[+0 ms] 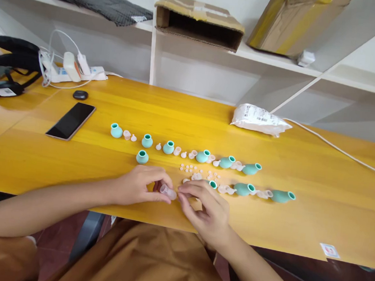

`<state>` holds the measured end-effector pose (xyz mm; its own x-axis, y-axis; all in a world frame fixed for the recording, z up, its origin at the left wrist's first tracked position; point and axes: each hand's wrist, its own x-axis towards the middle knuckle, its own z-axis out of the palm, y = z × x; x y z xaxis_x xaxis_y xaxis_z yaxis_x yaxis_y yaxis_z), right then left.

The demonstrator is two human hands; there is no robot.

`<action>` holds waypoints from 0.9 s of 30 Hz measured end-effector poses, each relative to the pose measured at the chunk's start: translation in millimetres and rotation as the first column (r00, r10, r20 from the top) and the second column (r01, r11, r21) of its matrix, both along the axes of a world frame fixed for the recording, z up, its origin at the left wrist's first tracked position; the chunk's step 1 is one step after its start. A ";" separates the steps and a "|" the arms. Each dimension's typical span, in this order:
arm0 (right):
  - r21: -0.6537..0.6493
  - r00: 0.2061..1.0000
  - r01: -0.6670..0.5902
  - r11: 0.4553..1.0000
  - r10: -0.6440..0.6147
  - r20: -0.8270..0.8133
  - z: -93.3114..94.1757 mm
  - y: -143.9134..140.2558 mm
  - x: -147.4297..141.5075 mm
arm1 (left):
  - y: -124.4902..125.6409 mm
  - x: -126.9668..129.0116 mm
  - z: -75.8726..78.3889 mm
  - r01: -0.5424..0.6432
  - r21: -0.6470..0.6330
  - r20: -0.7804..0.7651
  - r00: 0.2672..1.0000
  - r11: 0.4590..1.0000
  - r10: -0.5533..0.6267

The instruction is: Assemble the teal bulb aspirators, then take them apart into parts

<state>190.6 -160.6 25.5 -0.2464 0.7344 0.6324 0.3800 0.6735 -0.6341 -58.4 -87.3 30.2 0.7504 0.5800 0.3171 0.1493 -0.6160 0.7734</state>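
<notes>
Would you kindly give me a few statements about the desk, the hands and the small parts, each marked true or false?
1. Both hands hold one small translucent piece between them, the left hand on one end and the right hand on the other. True.
2. The teal bulb-shaped pieces are stacked in a pile. False: they lie spread in rows on the yellow desk.
3. A dark smartphone lies flat on the desk, to the left of the teal pieces. True.
4. The white plastic packet sits up on the shelf. False: it lies on the desk, near the back edge.
5. An open cardboard box lies on the shelf. True.
</notes>
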 end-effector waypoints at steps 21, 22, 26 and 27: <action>-0.139 0.996 -0.080 0.987 0.075 -0.038 -3.2 -1.7 3.4 | -1.8 -0.2 -6.1 0.084 0.005 -0.027 0.996 0.996 -0.084; -0.150 0.996 -0.087 0.985 0.081 -0.044 -3.7 -1.5 3.2 | -1.8 -0.2 -6.5 0.085 0.004 -0.028 0.996 0.996 -0.085; -0.211 0.991 -0.112 0.971 0.095 -0.090 -3.6 0.1 2.2 | -1.4 -0.1 -7.4 0.098 0.024 -0.032 0.995 0.995 -0.097; -0.226 0.990 -0.116 0.967 0.095 -0.101 -3.3 0.5 2.0 | -1.3 -0.2 -7.6 0.104 0.031 -0.032 0.994 0.994 -0.103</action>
